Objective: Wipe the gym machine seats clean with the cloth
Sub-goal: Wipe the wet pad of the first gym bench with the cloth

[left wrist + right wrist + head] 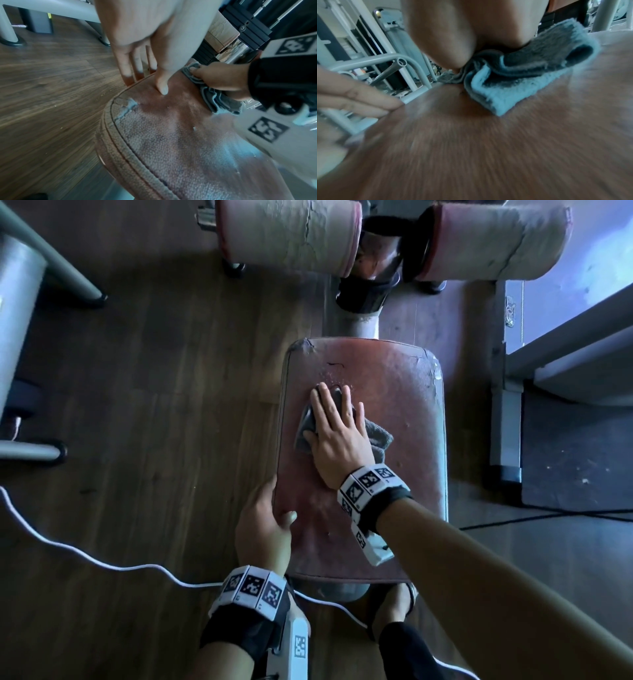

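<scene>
A worn red-brown seat pad (394,392) fills the middle of the head view, with cracked corners. A folded grey cloth (378,440) lies on its upper middle. My right hand (334,409) presses flat on the cloth with straight fingers. My left hand (270,515) rests on the seat's near left edge, thumb on top and fingers down the side. The left wrist view shows the left hand (147,75) at the seat (171,135) rim, with the right hand (219,78) on the cloth (214,98). In the blurred right wrist view the cloth (513,92) bunches under my right palm (453,40).
Two cracked roller pads (287,234) (489,241) sit beyond the seat on its post. A white cable (85,556) trails over the wooden floor at left. A grey machine frame (20,313) stands far left, a black mat (575,457) at right. My foot (394,607) is under the seat's near end.
</scene>
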